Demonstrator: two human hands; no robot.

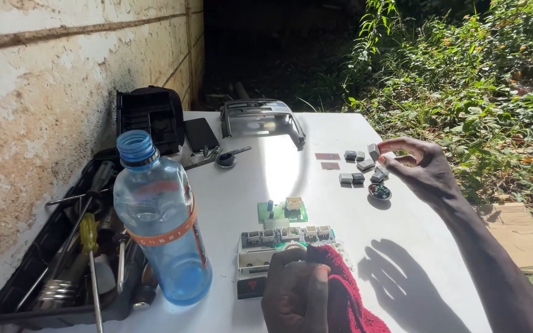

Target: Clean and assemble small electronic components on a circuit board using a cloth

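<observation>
The long white plastic switch unit with a green circuit board and a row of small square sockets (285,243) lies on the white table (414,246), near its front edge, with most of its button caps already off, so the stripping looks well advanced. The left hand (296,295) rests on the near end of this unit, fingers curled down over it and bunching a red knitted cloth (340,290) against it; whether it grips the unit itself or only presses it, I cannot tell. Just behind the unit sits a smaller green circuit board with a cream square part on it (283,211), apart from the main piece.

The right hand (417,169) is held out over the far right of the table, thumb and forefinger pinched on one small grey square button cap (374,150). Just beside it lies a loose group of grey button caps (357,168), set in rough rows, with a small round dark dish (379,192) near them and two small reddish rectangular pieces (328,160) to their left.

By my judgement the caps are being sorted, while cleaning and reassembly remain.

A clear blue-tinted plastic bottle with no cap and an orange band (161,222) stands at the left, beside a black tool tray holding screwdrivers (63,259). A grey dashboard trim frame (260,117) lies at the far end.
</observation>
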